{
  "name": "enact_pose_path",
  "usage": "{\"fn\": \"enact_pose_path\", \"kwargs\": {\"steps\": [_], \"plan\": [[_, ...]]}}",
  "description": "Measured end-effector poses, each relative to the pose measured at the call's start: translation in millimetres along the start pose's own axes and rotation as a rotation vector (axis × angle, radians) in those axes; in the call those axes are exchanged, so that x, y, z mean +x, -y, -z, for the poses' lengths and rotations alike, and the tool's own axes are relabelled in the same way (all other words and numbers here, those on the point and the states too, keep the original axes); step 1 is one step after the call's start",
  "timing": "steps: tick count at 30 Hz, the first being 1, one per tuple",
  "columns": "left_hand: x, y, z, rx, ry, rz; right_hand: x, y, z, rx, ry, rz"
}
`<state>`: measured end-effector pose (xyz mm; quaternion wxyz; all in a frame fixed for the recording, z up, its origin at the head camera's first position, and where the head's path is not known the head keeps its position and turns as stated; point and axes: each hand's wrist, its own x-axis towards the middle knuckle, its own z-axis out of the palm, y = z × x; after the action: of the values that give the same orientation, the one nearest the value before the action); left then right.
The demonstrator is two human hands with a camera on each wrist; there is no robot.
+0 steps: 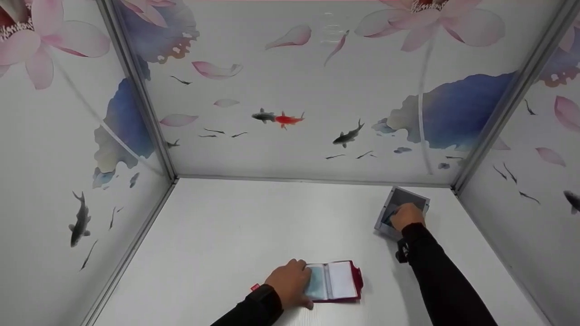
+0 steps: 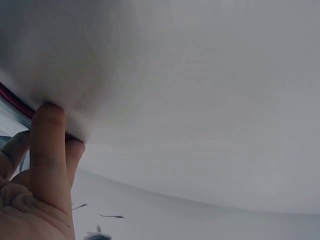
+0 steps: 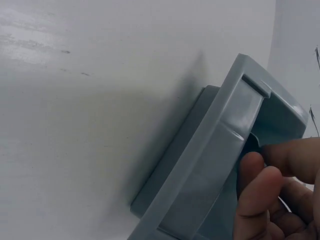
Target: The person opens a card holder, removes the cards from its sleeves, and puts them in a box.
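A small card holder [image 1: 342,280] with a dark red cover lies spread on the white table, showing clear sleeves on its left and a white page on its right. At its left edge is my left hand [image 1: 288,281], holding it with the thumb by the near edge and fingers over the left side. In the left wrist view its red edge [image 2: 17,102] shows beside the fingers [image 2: 47,150]. My right hand [image 1: 408,216] reaches into a grey plastic box [image 3: 195,165]. There its fingertips pinch a thin dark piece [image 3: 253,142], mostly hidden by fingers and box wall.
The grey box stands at the far right of the table [image 1: 235,226], near the back corner. White panels [image 1: 294,158] printed with lotus flowers and fish rise at the back and both sides, joined by grey metal strips [image 1: 145,99].
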<state>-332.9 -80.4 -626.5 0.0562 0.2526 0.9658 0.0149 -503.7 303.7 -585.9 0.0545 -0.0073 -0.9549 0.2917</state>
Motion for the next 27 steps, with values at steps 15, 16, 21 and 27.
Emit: {"fn": "enact_pose_path", "kwargs": {"steps": [15,16,21,27], "plan": [[-0.7,0.1,0.3,-0.029,-0.018,0.004,-6.0,9.3,7.0,0.013,-0.010,-0.059],[-0.9,0.3,0.4,-0.030,-0.019,0.004,-5.5,8.6,7.3,0.013,-0.009,-0.065],[-1.8,0.7,0.7,-0.028,-0.028,-0.008,-5.4,3.5,10.9,0.055,-0.009,-0.061],[-3.8,0.6,0.4,-0.036,-0.032,-0.004,-20.0,2.1,14.0,0.150,-0.044,-0.058]]}}
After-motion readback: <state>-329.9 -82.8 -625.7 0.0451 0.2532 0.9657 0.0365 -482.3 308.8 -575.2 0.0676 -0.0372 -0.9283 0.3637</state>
